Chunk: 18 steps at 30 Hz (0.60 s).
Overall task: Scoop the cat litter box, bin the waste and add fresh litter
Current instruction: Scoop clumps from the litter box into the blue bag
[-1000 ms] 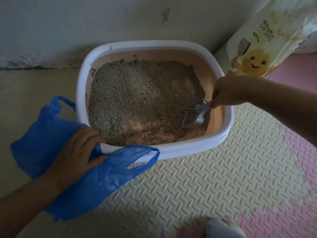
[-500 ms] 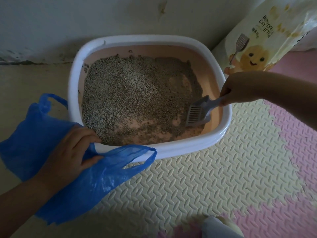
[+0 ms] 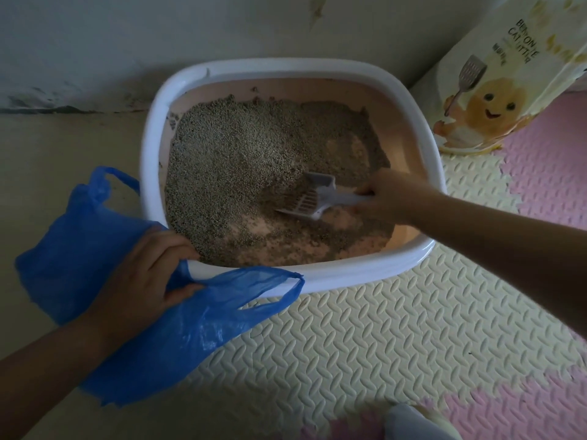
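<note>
A white-rimmed litter box (image 3: 317, 66) with a pink inside stands against the wall, holding grey litter (image 3: 235, 154) with bare pink patches near its front. My right hand (image 3: 390, 195) grips the handle of a grey slotted scoop (image 3: 313, 198), whose blade digs into the litter right of centre. My left hand (image 3: 143, 281) grips the edge of a blue plastic bag (image 3: 197, 325) at the box's front left corner. A cream bag of fresh cat litter (image 3: 495, 81) leans against the wall at the right.
The box sits partly on a bare floor at the left and partly on cream and pink foam mats (image 3: 397, 328). The wall (image 3: 127, 42) runs just behind it. A white object (image 3: 419, 423) shows at the bottom edge.
My right hand has pushed the scoop from the box's right wall leftward into the litter. My left hand keeps its hold on the blue bag.
</note>
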Available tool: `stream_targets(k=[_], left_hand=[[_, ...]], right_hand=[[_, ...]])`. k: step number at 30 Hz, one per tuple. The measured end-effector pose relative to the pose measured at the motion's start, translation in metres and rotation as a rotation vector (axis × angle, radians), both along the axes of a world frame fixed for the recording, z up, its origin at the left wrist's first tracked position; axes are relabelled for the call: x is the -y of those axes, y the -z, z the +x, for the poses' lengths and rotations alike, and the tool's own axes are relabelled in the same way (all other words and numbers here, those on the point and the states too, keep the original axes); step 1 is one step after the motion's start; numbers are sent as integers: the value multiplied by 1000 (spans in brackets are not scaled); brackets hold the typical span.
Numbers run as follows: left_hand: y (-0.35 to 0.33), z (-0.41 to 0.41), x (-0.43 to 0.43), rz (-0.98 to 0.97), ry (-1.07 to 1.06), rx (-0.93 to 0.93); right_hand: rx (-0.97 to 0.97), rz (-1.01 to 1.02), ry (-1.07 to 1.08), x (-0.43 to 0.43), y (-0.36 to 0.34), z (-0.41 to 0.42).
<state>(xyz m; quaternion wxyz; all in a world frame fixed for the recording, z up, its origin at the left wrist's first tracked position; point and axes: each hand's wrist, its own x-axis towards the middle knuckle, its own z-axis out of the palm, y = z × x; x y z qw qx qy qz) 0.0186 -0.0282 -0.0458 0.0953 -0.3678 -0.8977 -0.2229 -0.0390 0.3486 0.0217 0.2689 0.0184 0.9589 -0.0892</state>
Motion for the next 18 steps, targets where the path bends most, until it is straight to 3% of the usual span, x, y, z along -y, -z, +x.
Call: stream_targets(k=[8, 15, 18], left_hand=[[-1, 0, 2, -29, -25, 49], [-4, 1, 1, -34, -29, 77], [-4, 2, 2, -34, -28, 71]], right_hand=[[-186, -195, 116, 56, 41, -12], [-359, -258, 181, 12, 23, 12], [-429, -377, 216, 1, 15, 29]])
